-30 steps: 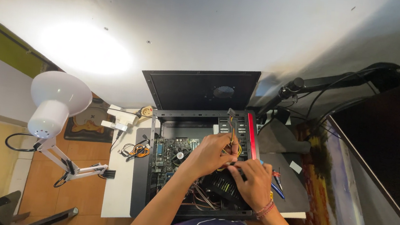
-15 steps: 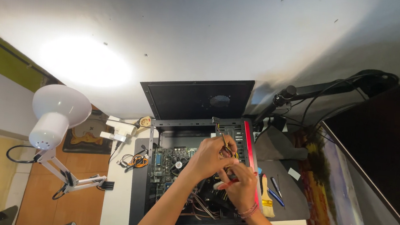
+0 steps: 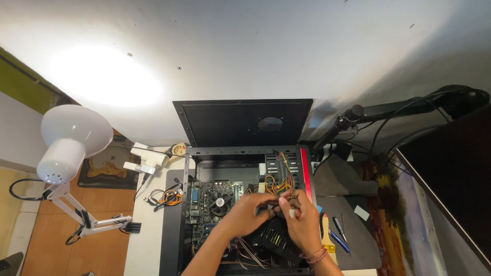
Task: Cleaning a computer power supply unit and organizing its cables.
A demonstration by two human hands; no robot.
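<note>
Head view: I see my left hand [image 3: 248,211] and right hand [image 3: 300,220] each with a closed grip on the cable bundle [image 3: 280,186], above the open computer case [image 3: 238,215] holding the motherboard [image 3: 210,203].

The open black matt metal computer case [image 3: 244,156] is showing a green circuit board [image 3: 210,203] and thin plastic-coated wires [image 3: 279,183]. The smooth white plastic lamp [image 3: 71,139] is gleaming softly beside the smooth white desk [image 3: 145,248].
</note>
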